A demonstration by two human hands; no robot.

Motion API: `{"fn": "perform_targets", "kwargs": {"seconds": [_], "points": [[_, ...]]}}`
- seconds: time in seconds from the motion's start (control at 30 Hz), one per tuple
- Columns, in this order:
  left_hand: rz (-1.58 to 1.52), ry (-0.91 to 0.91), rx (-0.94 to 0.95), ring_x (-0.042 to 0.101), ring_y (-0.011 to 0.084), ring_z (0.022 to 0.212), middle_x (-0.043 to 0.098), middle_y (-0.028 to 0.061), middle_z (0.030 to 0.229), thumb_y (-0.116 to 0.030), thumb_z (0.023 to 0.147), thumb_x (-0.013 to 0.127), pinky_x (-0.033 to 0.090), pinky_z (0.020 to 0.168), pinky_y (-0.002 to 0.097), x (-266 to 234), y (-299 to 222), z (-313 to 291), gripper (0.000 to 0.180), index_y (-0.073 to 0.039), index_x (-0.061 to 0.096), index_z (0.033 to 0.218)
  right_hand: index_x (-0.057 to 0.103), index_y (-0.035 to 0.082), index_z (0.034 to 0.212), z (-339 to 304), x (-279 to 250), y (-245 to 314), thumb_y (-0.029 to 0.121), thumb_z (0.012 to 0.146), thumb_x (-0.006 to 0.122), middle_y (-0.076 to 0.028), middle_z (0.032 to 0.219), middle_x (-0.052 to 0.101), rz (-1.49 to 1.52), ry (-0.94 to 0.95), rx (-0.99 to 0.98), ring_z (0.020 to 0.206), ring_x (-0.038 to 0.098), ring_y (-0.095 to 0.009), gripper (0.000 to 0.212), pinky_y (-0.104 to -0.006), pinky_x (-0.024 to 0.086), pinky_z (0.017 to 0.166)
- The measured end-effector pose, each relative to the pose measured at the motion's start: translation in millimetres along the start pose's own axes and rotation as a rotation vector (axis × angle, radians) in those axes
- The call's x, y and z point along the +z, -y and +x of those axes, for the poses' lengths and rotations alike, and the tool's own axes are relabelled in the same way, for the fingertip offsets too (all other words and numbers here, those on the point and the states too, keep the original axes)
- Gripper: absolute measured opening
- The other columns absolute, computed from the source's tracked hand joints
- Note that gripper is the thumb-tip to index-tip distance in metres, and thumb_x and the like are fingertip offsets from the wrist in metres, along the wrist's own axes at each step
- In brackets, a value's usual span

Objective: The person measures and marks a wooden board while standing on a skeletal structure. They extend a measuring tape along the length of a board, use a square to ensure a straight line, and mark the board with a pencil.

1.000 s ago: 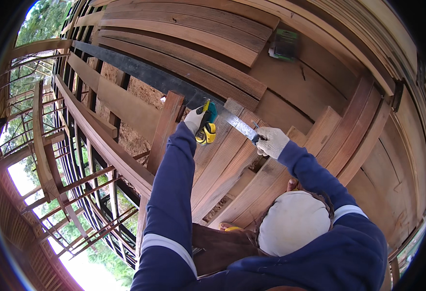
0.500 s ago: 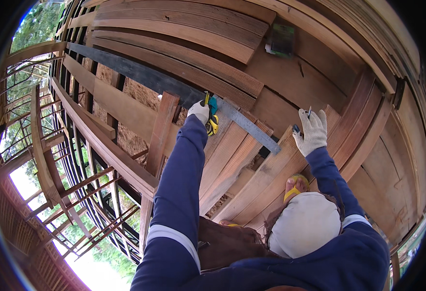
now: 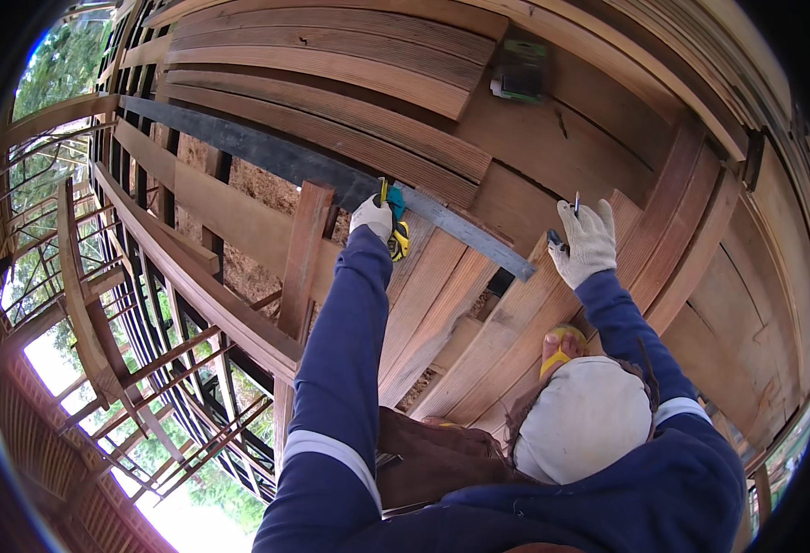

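Observation:
My left hand point(image 3: 371, 217), in a white glove, is closed around a yellow and black tape measure point(image 3: 399, 241) and the teal handle point(image 3: 394, 202) of a square. A short piece of yellow tape blade stands up beside the fingers. From that handle the square's grey metal blade point(image 3: 465, 232) slants to the right across several grooved wooden boards point(image 3: 442, 304). To the right of the blade's end and apart from it, my gloved right hand point(image 3: 587, 244) is raised, with a slim dark pen-like tool point(image 3: 558, 241) across the fingers. Its thin tip points up past them.
A dark upright timber point(image 3: 305, 249) stands left of my left hand, beside gaps showing soil. Stacked boards point(image 3: 331, 55) lie at the far side, near a dark green package point(image 3: 523, 69). My foot in a yellow sandal point(image 3: 563, 350) is on the boards. Open framing drops away at left.
The view has shifted slightly. My right hand has turned a little, its pen-like tool tilting more upright. My left hand keeps its hold on the tape measure and square.

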State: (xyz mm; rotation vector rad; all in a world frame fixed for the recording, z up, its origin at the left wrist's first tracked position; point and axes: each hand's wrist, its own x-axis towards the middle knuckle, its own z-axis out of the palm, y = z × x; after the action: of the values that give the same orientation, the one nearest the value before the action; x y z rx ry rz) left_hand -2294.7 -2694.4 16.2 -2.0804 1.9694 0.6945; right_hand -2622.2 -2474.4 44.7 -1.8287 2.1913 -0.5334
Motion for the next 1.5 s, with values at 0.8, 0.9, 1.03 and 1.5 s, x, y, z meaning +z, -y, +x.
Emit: {"fn": "perform_targets", "kwargs": {"seconds": [0.8,0.9,1.03,1.5], "points": [[-0.044,0.074,-0.024,0.062,0.0352,0.101,0.066,0.0177,0.107,-0.025,0.089,0.051,0.049,0.087,0.0410,5.3,3.6,11.6,0.031,-0.010,0.065,0.113,0.059,0.003,0.113,-2.2,1.5,-2.2,0.025,0.076,0.070,-0.012,0.095,0.061,-0.022,-0.031,-0.009,0.095,0.058,-0.029,0.045,-0.0516,0.031,0.108],[-0.024,0.057,0.028,0.061,0.0350,0.102,0.066,0.0180,0.108,-0.026,0.089,0.052,0.048,0.088,0.0409,5.4,6.7,12.8,0.032,-0.010,0.064,0.114,0.058,0.003,0.114,-2.9,4.0,-4.9,0.025,0.076,0.070,-0.013,0.097,0.061,0.014,-0.012,-0.005,0.097,0.058,-0.029,0.046,-0.0517,0.030,0.108],[-0.010,0.050,0.014,0.061,0.0351,0.104,0.065,0.0179,0.110,-0.027,0.089,0.051,0.048,0.089,0.0407,4.5,8.1,10.3,0.033,-0.010,0.064,0.115,0.058,0.003,0.115,-2.8,3.8,-4.4,0.026,0.076,0.070,-0.013,0.099,0.061,-0.016,-0.007,0.001,0.099,0.058,-0.028,0.046,-0.0515,0.030,0.108],[-0.005,0.078,-0.044,0.063,0.0332,0.102,0.066,0.0158,0.110,-0.027,0.091,0.051,0.049,0.087,0.0403,0.2,-0.8,6.7,0.034,-0.012,0.064,0.118,0.059,0.003,0.116,-2.3,3.4,-3.1,0.026,0.076,0.069,-0.012,0.097,0.061,-0.029,0.029,0.007,0.099,0.058,-0.028,0.047,-0.0505,0.029,0.109]]}}
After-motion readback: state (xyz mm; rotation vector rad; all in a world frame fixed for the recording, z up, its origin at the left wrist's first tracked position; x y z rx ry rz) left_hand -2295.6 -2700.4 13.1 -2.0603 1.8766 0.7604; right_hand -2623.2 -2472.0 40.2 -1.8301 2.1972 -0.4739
